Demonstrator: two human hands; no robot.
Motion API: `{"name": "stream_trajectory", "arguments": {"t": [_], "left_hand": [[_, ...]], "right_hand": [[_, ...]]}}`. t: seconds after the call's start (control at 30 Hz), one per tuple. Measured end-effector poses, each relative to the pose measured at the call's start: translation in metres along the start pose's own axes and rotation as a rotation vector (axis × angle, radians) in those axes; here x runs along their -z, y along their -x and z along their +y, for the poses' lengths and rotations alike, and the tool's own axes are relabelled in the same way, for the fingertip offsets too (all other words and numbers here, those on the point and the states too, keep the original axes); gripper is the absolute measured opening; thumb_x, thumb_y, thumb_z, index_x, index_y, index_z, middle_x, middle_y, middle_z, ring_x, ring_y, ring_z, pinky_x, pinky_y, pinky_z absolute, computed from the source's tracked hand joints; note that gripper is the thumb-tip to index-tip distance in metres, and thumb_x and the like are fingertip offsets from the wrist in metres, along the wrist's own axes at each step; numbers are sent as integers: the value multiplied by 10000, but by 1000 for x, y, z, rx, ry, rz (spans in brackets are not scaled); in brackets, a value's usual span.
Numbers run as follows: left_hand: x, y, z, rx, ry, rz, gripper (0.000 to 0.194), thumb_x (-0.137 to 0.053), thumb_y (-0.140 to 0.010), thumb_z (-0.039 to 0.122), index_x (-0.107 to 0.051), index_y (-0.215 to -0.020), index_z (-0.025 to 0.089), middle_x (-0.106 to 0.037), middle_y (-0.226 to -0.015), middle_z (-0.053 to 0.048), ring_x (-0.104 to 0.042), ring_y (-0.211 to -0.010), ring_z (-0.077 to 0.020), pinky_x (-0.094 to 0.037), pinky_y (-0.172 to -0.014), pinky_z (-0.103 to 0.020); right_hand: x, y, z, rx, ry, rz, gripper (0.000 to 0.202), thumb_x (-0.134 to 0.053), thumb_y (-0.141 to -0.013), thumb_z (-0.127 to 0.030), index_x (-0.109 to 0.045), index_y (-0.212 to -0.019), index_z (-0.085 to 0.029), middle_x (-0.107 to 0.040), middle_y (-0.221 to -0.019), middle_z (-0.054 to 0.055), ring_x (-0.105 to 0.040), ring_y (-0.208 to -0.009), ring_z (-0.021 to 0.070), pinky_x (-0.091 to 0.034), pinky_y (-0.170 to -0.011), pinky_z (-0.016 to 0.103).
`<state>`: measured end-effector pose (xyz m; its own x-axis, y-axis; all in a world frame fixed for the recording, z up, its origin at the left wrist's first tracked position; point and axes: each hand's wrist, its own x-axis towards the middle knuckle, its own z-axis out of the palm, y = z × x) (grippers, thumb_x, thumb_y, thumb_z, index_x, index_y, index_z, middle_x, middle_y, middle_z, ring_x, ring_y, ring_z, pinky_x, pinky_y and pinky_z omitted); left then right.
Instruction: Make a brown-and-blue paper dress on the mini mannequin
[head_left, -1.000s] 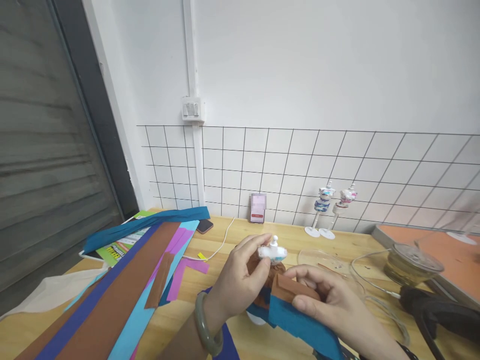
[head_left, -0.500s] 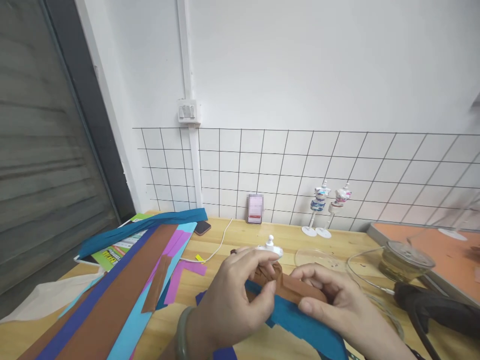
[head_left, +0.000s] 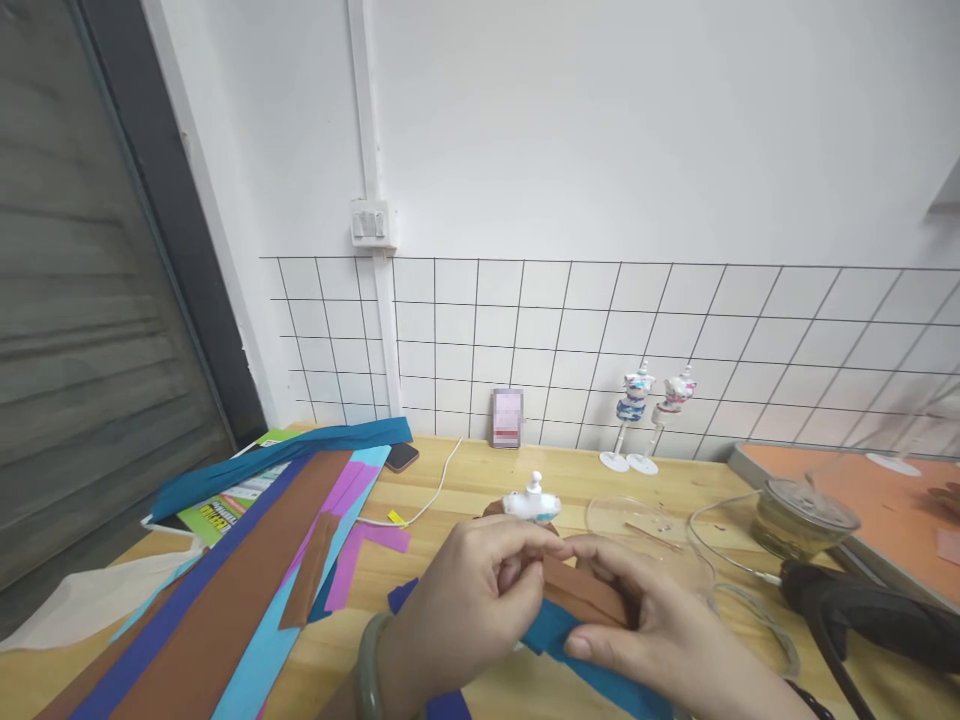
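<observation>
Between my hands is a folded brown crepe paper strip [head_left: 581, 588], with a teal crepe paper strip [head_left: 551, 628] beneath it. My left hand [head_left: 480, 585] has its fingers curled and pinches the brown strip's left end, thumb toward me. My right hand [head_left: 637, 610] grips the other end, thumb on the teal paper and fingers behind. Just beyond my hands stands a small white mannequin torso [head_left: 532, 503] with a knob on its neck. Brown paper is wrapped around its lower part, mostly hidden by my left hand.
Long crepe paper strips [head_left: 225, 570] in several colours cover the table's left. A dark phone [head_left: 403, 458] lies behind them, and another phone [head_left: 508, 418] leans on the wall. Two decorated mini mannequins [head_left: 631, 408] stand at the back. Rightward are a clear round container [head_left: 806, 520] and a black-handled tool [head_left: 862, 610].
My hands have drawn closer together, with the fingertips nearly meeting over the brown strip. More of the white mannequin torso shows behind them. The view has shifted slightly.
</observation>
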<state>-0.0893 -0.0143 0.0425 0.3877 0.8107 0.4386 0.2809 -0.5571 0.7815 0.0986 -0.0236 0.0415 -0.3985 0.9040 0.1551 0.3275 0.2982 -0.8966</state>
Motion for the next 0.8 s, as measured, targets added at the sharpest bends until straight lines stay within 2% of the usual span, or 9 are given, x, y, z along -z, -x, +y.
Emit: {"name": "stream_trajectory", "arguments": {"t": [0.07, 0.13, 0.27, 0.33, 0.5, 0.63, 0.8], "left_hand": [[2, -1, 1, 16, -18, 11, 319, -468, -775, 97, -695, -963, 220, -640, -740, -23, -512, -599, -118, -417, -580, -244], [4, -2, 1, 41, -32, 26, 287, -474, -774, 108, -696, -927, 206, -646, -750, -25, -490, -574, -110, -400, -551, -237], [6, -2, 2, 80, -25, 55, 263, -484, -754, 115, -701, -884, 189, -621, -675, -10, -464, -530, -99, -379, -498, -219], [6, -2, 3, 102, 5, 73, 253, -487, -750, 123, -703, -863, 189, -607, -654, 0, -453, -502, -90, -383, -469, -208], [5, -2, 4, 144, 109, 105, 199, -519, -750, 156, -699, -834, 172, -591, -636, 4, -484, -478, -84, -437, -438, -198], [6, -3, 3, 225, 266, 92, 208, -508, -790, 202, -689, -890, 174, -606, -680, 0, -592, -557, -109, -526, -513, -223], [4, -3, 3, 261, 203, 126, 218, -501, -796, 206, -692, -897, 179, -529, -601, 33, -552, -532, -89, -491, -506, -196]], "right_hand": [[0, 0, -2, -13, -9, -39, 412, -741, -683, -246, -640, -1080, -290, -679, -1081, 6, -593, -1063, 231, -460, -925, 318], [-1, 0, 1, -28, -6, -44, 421, -723, -697, -217, -625, -1100, -289, -673, -1088, 4, -594, -1058, 221, -461, -921, 316], [-2, -2, 15, -33, 90, 59, 411, -685, -722, -214, -609, -1120, -283, -684, -920, 4, -628, -903, 212, -515, -781, 309], [-2, -4, 18, -11, 135, 64, 361, -666, -743, -233, -621, -1099, -272, -683, -869, 7, -630, -844, 209, -520, -735, 307], [3, -4, 8, 26, 155, 44, 150, -577, -817, -226, -666, -936, -238, -699, -905, 18, -640, -867, 199, -514, -769, 287], [2, -3, 7, 49, 143, 99, 234, -579, -830, -259, -639, -1055, -240, -682, -1072, 53, -618, -1015, 225, -507, -869, 322], [-4, -3, 9, 50, 144, 103, 367, -593, -836, -292, -553, -1200, -281, -621, -1216, 40, -573, -1111, 207, -477, -937, 334]]}}
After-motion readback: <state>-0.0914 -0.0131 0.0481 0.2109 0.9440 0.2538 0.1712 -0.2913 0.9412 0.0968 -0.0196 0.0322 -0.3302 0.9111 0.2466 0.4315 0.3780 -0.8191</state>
